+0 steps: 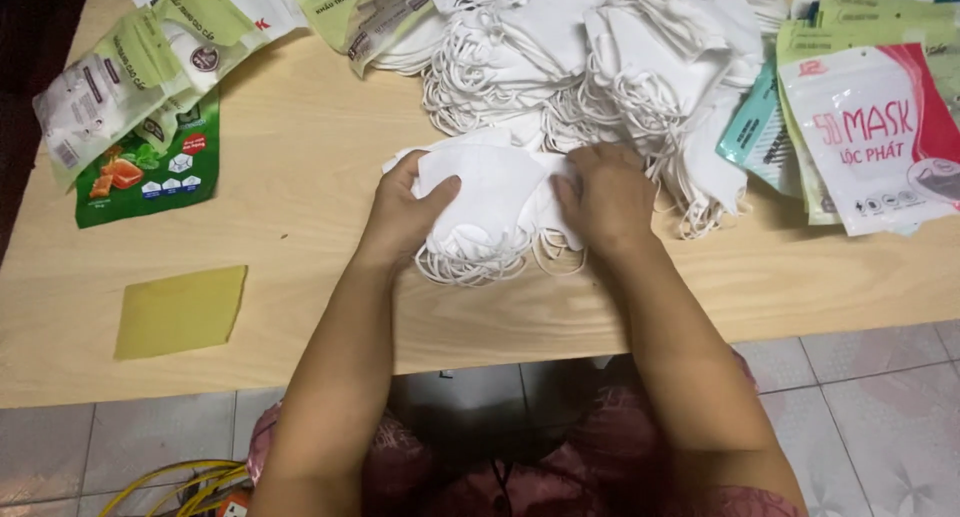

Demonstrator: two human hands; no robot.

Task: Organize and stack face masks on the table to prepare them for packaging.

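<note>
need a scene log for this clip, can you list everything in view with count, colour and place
stack of face masks: one small stack, white, table centre, between both hands
mask heap: one large pile, white, table's far side
pouches: several, white, red and green, right edge
packets: several, white and green, far left
yellow sheet: one, near left of table
wooden table: one, light
yellow cables: a few, tiled floor below left
left hand: grips stack's left side
right hand: presses stack's right side
</note>
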